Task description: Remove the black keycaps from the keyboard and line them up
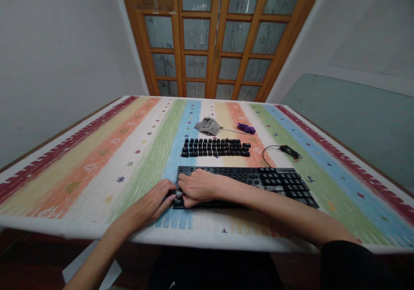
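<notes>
A black keyboard (284, 182) lies near the table's front edge, with many of its keycaps off on the left and middle part. At its lower left corner, my right hand (199, 186) is closed round a small shiny metal tool (179, 196), whose kind I cannot make out. The tool's tip is beside the keycaps at that corner. My left hand (153, 201) holds the keyboard's left edge, thumb and fingers bent close to the tool. My right forearm crosses over the keyboard and hides part of it.
Rows of loose black keycaps (215, 147) lie behind the keyboard. Farther back are a grey cloth (207, 126) and a purple duster-like thing (246, 128) on a thin rod. The keyboard's coiled cable (289, 151) rests at right. A striped cloth (87, 169) covers the table.
</notes>
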`<action>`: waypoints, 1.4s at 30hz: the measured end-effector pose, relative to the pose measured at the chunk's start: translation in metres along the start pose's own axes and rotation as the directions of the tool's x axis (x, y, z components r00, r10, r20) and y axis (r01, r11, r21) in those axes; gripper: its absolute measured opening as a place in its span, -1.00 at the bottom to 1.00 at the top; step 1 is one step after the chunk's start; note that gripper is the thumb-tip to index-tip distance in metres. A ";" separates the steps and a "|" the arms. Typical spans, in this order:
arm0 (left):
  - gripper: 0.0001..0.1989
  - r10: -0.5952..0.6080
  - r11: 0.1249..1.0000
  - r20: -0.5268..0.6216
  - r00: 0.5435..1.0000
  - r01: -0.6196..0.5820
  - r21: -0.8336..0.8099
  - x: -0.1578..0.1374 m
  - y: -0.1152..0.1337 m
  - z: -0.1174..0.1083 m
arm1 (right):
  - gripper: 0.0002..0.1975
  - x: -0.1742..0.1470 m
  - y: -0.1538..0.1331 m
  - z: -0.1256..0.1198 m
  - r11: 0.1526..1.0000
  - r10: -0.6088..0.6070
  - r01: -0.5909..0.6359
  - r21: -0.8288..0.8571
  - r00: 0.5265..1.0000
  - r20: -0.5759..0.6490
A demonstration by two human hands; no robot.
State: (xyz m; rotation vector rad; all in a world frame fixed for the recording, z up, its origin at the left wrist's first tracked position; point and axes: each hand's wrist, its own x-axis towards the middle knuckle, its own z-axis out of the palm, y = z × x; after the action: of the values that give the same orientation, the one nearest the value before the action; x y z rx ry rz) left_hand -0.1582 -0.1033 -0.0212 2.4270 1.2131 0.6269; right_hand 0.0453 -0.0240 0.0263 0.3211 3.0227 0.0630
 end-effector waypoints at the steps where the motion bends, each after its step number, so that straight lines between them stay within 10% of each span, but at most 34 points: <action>1: -0.83 -0.002 1.000 0.000 1.000 0.002 -0.006 0.000 0.001 -0.001 | -0.62 -0.001 0.001 -0.001 1.000 -0.008 0.008 -0.003 1.000 -0.005; 17: -0.73 0.018 0.976 -0.209 0.978 0.028 0.217 0.063 -0.038 -0.024 | -0.76 0.002 0.045 -0.001 0.925 0.373 -0.353 0.140 0.912 -0.169; 28: -0.75 -0.025 0.957 -0.098 0.995 0.052 0.284 0.087 -0.062 -0.014 | -0.72 0.009 0.056 0.003 0.864 0.501 -0.476 0.163 0.846 -0.183; 37: -0.70 -0.057 0.967 -0.103 0.993 0.081 0.242 0.091 -0.065 -0.007 | -0.62 -0.021 0.065 -0.032 0.864 0.498 -0.365 0.348 0.720 -0.483; 42: -0.71 -0.060 0.970 -0.111 0.992 0.084 0.230 0.090 -0.065 -0.006 | -0.63 -0.036 0.053 -0.043 0.747 0.507 -0.204 0.633 0.791 -0.342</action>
State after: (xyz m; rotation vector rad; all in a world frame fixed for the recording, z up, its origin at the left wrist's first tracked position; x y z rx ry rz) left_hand -0.1561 0.0081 -0.0276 2.5535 1.4865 0.6266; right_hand 0.0870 0.0186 0.0754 1.1270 3.3367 -0.8930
